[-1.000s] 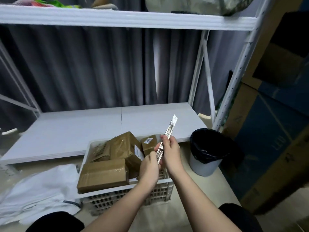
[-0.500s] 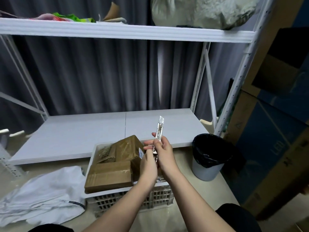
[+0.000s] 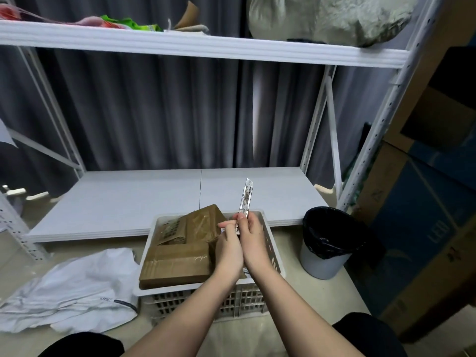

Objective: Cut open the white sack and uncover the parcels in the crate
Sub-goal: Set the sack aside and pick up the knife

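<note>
A white plastic crate stands on the floor in front of me, with several brown taped parcels lying uncovered inside. The white sack lies crumpled on the floor to the crate's left. Above the crate, my right hand grips a slim metal utility knife that points up and slightly right. My left hand is pressed against the right one, its fingers pinching the knife's lower end.
A grey bin with a black liner stands to the right of the crate. Behind the crate is a low white shelf board of a metal rack, with an upper shelf overhead. Big cardboard boxes fill the right side.
Both hands stay together on the knife. The knife has swung from leaning right to nearly upright, and my view has tilted up a little.
</note>
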The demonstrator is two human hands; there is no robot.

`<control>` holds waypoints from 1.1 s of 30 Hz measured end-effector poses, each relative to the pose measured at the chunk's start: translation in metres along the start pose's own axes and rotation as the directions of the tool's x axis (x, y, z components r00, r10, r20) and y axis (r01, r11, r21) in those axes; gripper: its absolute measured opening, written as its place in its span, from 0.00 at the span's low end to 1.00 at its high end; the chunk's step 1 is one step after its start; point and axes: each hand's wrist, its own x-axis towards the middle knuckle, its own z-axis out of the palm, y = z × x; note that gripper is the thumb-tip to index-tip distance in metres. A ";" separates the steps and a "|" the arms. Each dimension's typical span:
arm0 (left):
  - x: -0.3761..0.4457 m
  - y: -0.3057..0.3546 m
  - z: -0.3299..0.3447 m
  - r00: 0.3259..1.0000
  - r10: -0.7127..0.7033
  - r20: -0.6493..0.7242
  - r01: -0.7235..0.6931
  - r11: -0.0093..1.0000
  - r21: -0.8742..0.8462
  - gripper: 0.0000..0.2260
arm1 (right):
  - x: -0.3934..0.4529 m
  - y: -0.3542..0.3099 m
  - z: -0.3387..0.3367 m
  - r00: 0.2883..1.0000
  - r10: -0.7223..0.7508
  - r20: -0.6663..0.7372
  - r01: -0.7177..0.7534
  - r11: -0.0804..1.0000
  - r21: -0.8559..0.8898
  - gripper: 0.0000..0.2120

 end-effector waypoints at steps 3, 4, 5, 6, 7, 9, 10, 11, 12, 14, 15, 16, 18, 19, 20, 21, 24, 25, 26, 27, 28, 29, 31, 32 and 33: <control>-0.003 0.001 -0.003 1.000 -0.002 -0.024 0.002 1.000 0.012 0.18 | -0.002 0.000 0.003 0.999 -0.019 0.039 0.020 1.000 -0.003 0.09; -0.003 0.001 -0.004 0.999 -0.022 -0.032 0.023 1.000 0.020 0.18 | -0.002 0.001 0.003 0.998 -0.020 0.057 0.020 1.000 -0.001 0.08; -0.002 0.000 -0.004 0.999 -0.037 -0.039 0.038 0.999 0.023 0.18 | -0.001 0.002 0.003 0.997 -0.021 0.076 0.021 1.000 0.011 0.07; -0.001 0.000 -0.004 0.998 -0.050 -0.043 0.052 0.998 0.023 0.18 | -0.001 0.003 0.004 0.995 -0.014 0.099 0.012 1.000 0.026 0.07; 0.000 -0.001 -0.003 0.998 -0.046 -0.044 0.047 0.999 0.016 0.19 | -0.001 0.004 0.004 0.992 -0.011 0.124 0.006 0.999 0.042 0.09; 0.002 -0.001 -0.003 0.997 -0.067 -0.042 0.067 0.998 0.014 0.20 | -0.003 0.005 0.004 0.988 0.006 0.154 -0.013 0.999 0.047 0.12; 0.002 -0.001 -0.004 0.995 -0.090 -0.046 0.091 0.996 0.012 0.20 | -0.004 0.006 0.004 0.986 0.014 0.166 -0.024 0.998 0.059 0.13; 0.003 -0.002 -0.006 0.994 -0.091 -0.053 0.092 0.996 0.012 0.19 | -0.005 0.007 0.003 0.983 0.014 0.181 -0.032 0.995 0.098 0.12; 0.003 -0.001 -0.007 0.994 -0.098 -0.055 0.099 0.995 0.009 0.18 | -0.006 0.008 0.002 0.980 0.015 0.198 -0.042 0.990 0.133 0.11; 0.002 -0.002 -0.008 0.994 -0.101 -0.049 0.103 0.994 0.032 0.17 | -0.007 0.010 0.000 0.970 0.026 0.241 -0.072 0.980 0.185 0.11; 0.004 -0.003 -0.009 0.994 -0.094 -0.054 0.097 0.994 0.049 0.18 | -0.008 0.010 0.000 0.965 0.036 0.259 -0.091 0.975 0.202 0.12; 0.005 -0.002 -0.010 0.993 -0.098 -0.058 0.101 0.993 0.056 0.18 | -0.008 0.011 0.000 0.962 0.048 0.270 -0.108 0.971 0.212 0.12; 0.010 -0.007 -0.010 0.995 -0.090 -0.045 0.093 0.993 0.075 0.18 | -0.007 0.012 0.000 0.958 0.070 0.279 -0.134 0.967 0.217 0.12; 0.013 -0.009 -0.010 0.996 -0.079 -0.037 0.083 0.991 0.103 0.19 | -0.005 0.014 0.001 0.956 0.078 0.283 -0.145 0.964 0.222 0.12; 0.018 -0.013 -0.009 0.995 -0.093 -0.029 0.096 0.988 0.118 0.20 | -0.003 0.015 0.001 0.953 0.088 0.290 -0.159 0.960 0.231 0.11; 0.020 -0.012 -0.008 0.994 -0.113 -0.010 0.113 0.985 0.133 0.21 | -0.001 0.017 0.001 0.951 0.106 0.292 -0.181 0.953 0.245 0.11; 0.020 0.003 -0.010 0.973 -0.204 0.106 0.196 0.977 0.079 0.16 | 0.002 0.016 -0.001 0.940 0.213 0.266 -0.291 0.909 0.299 0.06; 0.020 0.007 -0.011 0.954 -0.244 0.171 0.239 0.970 0.053 0.13 | 0.004 0.015 -0.003 0.937 0.252 0.243 -0.321 0.896 0.307 0.05; 0.022 0.008 -0.012 0.930 -0.273 0.245 0.270 0.962 0.044 0.11 | 0.007 0.013 -0.006 0.935 0.289 0.203 -0.340 0.892 0.297 0.05; 0.023 0.007 -0.014 0.903 -0.285 0.322 0.288 0.957 0.039 0.10 | 0.011 0.012 -0.009 0.938 0.313 0.151 -0.344 0.897 0.278 0.07; 0.025 0.004 -0.015 0.882 -0.284 0.376 0.284 0.957 0.056 0.10 | 0.015 0.011 -0.014 0.941 0.319 0.110 -0.337 0.901 0.273 0.08; 0.028 0.000 -0.016 0.866 -0.284 0.412 0.273 0.958 0.086 0.11 | 0.019 0.009 -0.018 0.942 0.323 0.088 -0.335 0.897 0.289 0.10; 0.033 -0.004 -0.017 0.858 -0.280 0.431 0.237 0.960 0.151 0.10 | 0.027 0.004 -0.027 0.937 0.339 0.081 -0.347 0.883 0.315 0.12; 0.036 -0.006 -0.015 0.857 -0.284 0.431 0.233 0.958 0.169 0.09 | 0.030 0.002 -0.031 0.935 0.345 0.080 -0.353 0.887 0.299 0.13; 0.038 -0.006 -0.013 0.854 -0.285 0.434 0.235 0.958 0.166 0.08 | 0.033 0.002 -0.035 0.934 0.350 0.080 -0.358 0.890 0.282 0.13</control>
